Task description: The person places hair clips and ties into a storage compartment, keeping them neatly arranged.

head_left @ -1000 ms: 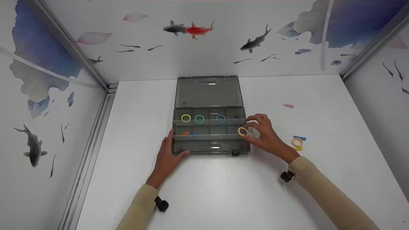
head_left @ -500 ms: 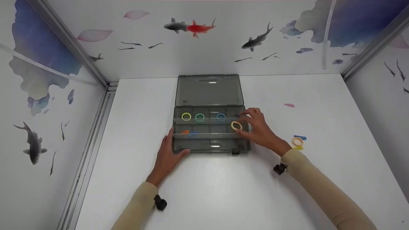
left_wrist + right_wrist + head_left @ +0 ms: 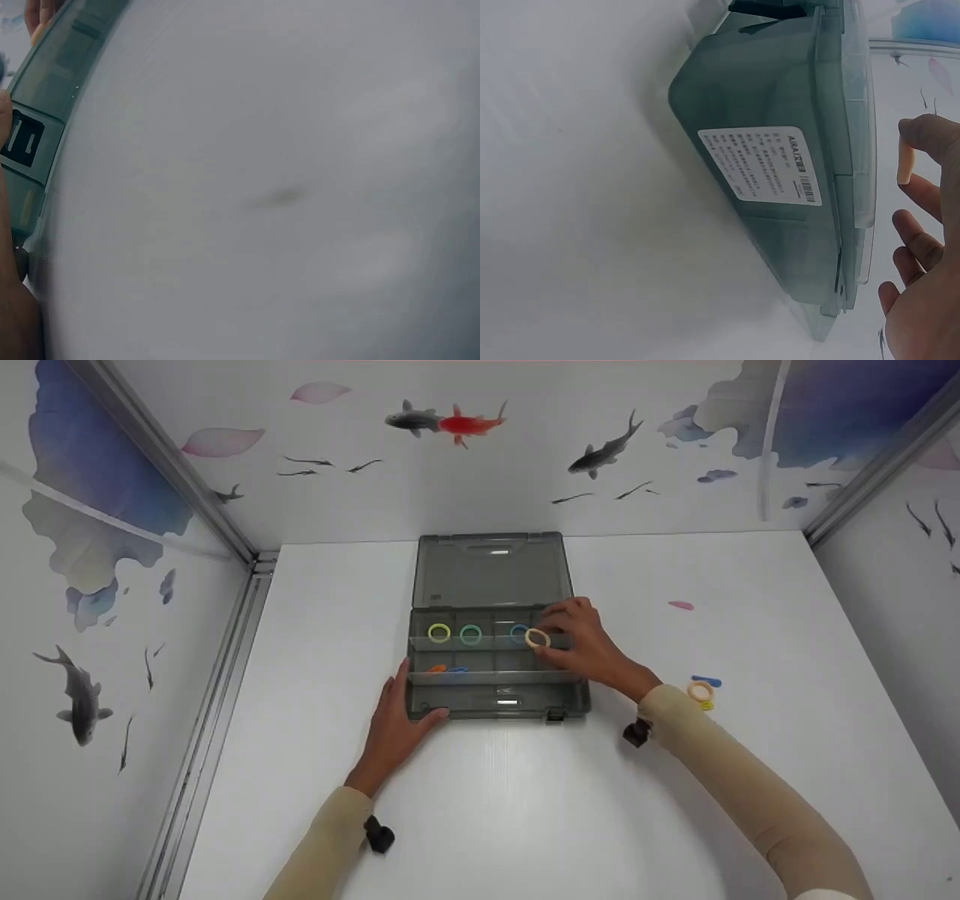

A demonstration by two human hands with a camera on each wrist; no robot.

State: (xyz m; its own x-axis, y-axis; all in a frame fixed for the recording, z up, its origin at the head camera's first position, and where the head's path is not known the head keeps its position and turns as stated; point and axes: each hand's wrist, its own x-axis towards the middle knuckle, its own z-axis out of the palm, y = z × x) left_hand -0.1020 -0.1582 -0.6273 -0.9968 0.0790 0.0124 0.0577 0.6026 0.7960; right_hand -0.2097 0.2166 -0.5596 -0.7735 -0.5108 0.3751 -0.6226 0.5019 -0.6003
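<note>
A grey see-through compartment box (image 3: 495, 694) lies with its lid (image 3: 491, 574) folded back on the table. My right hand (image 3: 585, 641) pinches a pale orange ring (image 3: 537, 638) between thumb and index finger, above the box's back rows, overlapping a blue ring (image 3: 517, 632) there. In the right wrist view the pinched ring (image 3: 905, 157) shows edge-on, higher than the box wall (image 3: 757, 90). My left hand (image 3: 394, 735) rests against the box's front left corner, thumb along the front edge. Yellow (image 3: 439, 633) and green rings (image 3: 470, 634) sit in back compartments. Orange (image 3: 436, 669) and blue clips (image 3: 457, 670) lie in the middle row.
Right of the box, a blue clip (image 3: 706, 681), another pale orange ring (image 3: 700, 691) and a yellow clip (image 3: 706, 706) lie close together on the white table (image 3: 480, 810). A pink clip (image 3: 681, 605) lies farther back. Printed panels (image 3: 337, 502) surround the table's back and sides.
My right hand has carried the pale orange ring left and farther back, from the box's right edge to over the back rows. My left hand has stayed at the box's corner.
</note>
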